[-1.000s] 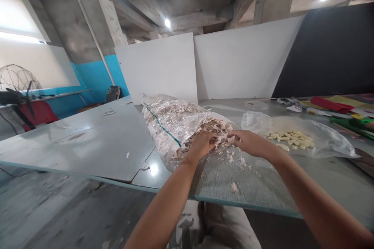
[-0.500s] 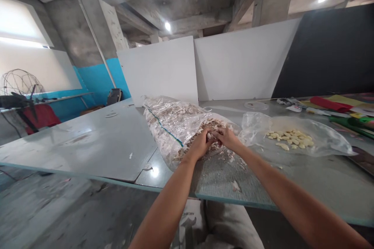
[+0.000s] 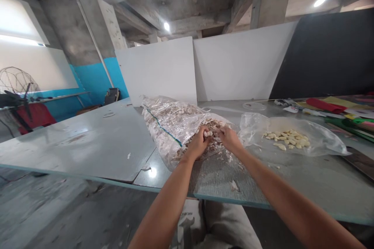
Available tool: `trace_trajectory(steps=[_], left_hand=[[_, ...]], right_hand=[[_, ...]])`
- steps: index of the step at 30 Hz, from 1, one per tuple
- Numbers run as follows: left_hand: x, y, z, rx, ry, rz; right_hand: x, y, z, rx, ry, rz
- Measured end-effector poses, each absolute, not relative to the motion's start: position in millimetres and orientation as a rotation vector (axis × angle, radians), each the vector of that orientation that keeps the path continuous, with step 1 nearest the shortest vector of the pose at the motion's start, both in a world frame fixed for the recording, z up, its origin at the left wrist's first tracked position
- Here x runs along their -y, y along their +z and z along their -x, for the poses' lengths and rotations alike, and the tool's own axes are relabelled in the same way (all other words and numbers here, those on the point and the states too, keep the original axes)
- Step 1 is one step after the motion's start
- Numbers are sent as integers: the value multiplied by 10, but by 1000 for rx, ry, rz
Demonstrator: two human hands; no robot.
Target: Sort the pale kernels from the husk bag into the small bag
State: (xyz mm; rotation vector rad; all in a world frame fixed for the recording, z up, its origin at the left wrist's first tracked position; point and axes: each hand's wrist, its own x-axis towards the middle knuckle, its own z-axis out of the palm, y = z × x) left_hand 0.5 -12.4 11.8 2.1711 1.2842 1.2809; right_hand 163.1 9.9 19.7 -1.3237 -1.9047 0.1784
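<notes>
At the open mouth of a large clear plastic bag (image 3: 163, 120) full of papery skins, my left hand (image 3: 199, 142) is closed around a pale garlic bulb (image 3: 208, 134). A short gap to the right, my right hand (image 3: 229, 139) has its fingers pinched together over the garlic skins (image 3: 217, 124); whatever sits between those fingertips is too small to make out. Farther right, peeled garlic cloves (image 3: 289, 139) lie on a second clear plastic bag (image 3: 324, 136) spread flat.
All this rests on a grey table (image 3: 117, 148), its front edge close to my lap. Loose skin flakes (image 3: 234, 186) are scattered near that edge. A dark flat object (image 3: 360, 162) and red material (image 3: 325, 105) lie at the right. White panels (image 3: 159, 70) stand behind the table.
My hands were together on the garlic; now they are apart. The right hand has drawn off to the right, while the left keeps the bulb, which shows more plainly.
</notes>
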Motion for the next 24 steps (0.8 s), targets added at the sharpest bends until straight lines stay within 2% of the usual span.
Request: trace_trajectory(steps=[7,17,24], left_hand=[[156,119,-8,-1194,1212,-2235],[183,115,-47,-1183,1287,-1884],[99,99,-57,-1034,1295,-1761]], right_hand=[[-35,152,-1525,2096,335,1248],[1,190,-1508,2008,192,1271],[-52,185,-1616,1969,251,1298]])
